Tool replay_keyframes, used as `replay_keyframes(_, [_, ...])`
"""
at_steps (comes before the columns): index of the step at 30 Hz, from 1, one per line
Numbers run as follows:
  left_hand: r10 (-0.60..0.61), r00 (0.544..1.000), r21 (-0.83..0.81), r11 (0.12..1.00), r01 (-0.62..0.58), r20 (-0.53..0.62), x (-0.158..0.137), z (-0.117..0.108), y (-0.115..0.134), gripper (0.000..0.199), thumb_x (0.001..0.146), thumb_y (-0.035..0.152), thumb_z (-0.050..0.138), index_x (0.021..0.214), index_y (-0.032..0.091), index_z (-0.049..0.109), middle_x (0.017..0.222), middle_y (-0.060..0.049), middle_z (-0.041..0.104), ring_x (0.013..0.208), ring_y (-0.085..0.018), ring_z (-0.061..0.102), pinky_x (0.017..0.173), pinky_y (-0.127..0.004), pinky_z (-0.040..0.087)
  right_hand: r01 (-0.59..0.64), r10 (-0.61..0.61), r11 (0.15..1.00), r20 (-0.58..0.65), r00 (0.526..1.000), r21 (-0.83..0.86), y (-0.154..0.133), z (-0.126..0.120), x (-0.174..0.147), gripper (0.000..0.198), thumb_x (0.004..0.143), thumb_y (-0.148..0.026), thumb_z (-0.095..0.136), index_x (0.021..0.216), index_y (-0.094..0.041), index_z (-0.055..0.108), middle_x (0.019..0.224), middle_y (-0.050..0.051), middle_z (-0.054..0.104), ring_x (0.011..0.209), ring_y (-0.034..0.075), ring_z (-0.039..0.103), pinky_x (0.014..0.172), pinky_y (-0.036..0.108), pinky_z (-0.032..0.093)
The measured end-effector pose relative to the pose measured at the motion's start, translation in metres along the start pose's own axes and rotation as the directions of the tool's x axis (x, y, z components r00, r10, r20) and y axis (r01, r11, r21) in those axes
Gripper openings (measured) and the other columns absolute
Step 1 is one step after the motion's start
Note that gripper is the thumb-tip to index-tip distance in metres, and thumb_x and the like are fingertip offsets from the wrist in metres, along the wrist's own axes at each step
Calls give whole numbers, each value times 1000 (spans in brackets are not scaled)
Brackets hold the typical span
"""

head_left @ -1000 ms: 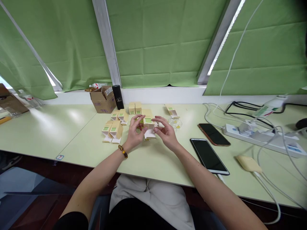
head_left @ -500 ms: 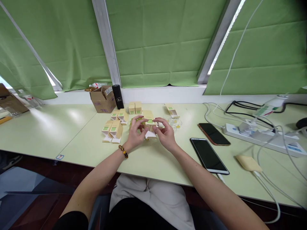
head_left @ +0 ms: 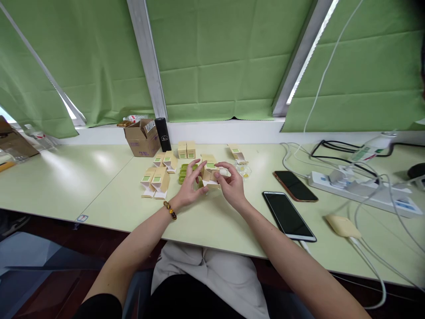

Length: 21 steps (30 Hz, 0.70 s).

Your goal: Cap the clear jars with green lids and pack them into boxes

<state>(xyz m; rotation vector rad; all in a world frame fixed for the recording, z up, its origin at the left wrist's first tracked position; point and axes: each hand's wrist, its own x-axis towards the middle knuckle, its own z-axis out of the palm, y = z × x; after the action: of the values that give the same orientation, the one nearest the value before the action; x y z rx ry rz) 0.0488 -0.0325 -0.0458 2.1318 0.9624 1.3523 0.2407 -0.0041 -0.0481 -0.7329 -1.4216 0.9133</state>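
On the pale table, open cartons stand left of the left hand, probably for room; its fingers curve, grip unclear from here. The right hand pinches a box between them, likely steadying it. Green pieces lie just beyond the left.

Dark-and-amber beaded bracelet, left wrist; black short-sleeved top; pale trousers.

No text readable — white print on the black cylinder too small.

The held box is cream and white, the blinds green.
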Motion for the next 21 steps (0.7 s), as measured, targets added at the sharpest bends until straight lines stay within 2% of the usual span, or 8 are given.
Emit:
replay_keyframes(3, [-27, 1000, -9, 1000, 27, -12, 0, 2, 0, 92, 87, 76, 70, 163, 35, 39, 167, -16, 25, 122, -30, 55, 94, -43, 54, 27, -27, 999, -6, 1000, -22, 0, 1, -1, 37, 91, -54, 73, 117, -28, 70, 136, 10, 58, 76, 16, 65, 64, 35, 62])
replay_keyframes(7, [-50, 993, -71, 997, 42, -111, 0, 5, 1, 69, 96, 67, 64, 151, 29, 50, 160, -16, 35, 119, -27, 58, 98, -43, 54, 26, -26, 1000, 54, 998, 5, 1, 4, -6, 39, 92, -56, 74, 122, -30, 70, 143, 11, 51, 75, 15, 66, 68, 39, 66])
replay_keyframes(11, [-60, 984, -176, 984, 30, -169, 2, 6, -4, 56, 98, 61, 65, 142, 27, 54, 154, -14, 41, 109, -22, 63, 97, -40, 56, 34, -40, 998, 117, 992, 48, -1, 5, -9, 42, 92, -58, 74, 125, -31, 69, 145, 11, 48, 76, 15, 69, 80, 45, 69])
replay_keyframes(16, [-94, 972, -215, 976, 48, -213, 4, 6, -7, 50, 97, 58, 67, 135, 26, 57, 148, -13, 48, 109, -21, 63, 92, -36, 57, 51, -63, 995, 146, 987, 84, -5, 5, -11, 44, 91, -60, 75, 125, -32, 70, 142, 11, 48, 81, 18, 70, 88, 50, 69])
replay_keyframes(21, [-89, 969, -221, 975, 37, -230, 4, 7, -7, 49, 96, 57, 68, 132, 25, 57, 148, -13, 48, 110, -22, 64, 91, -36, 57, 51, -62, 997, 170, 984, 65, -5, 5, -12, 50, 91, -65, 73, 127, -31, 68, 145, 12, 46, 90, 20, 71, 91, 49, 68])
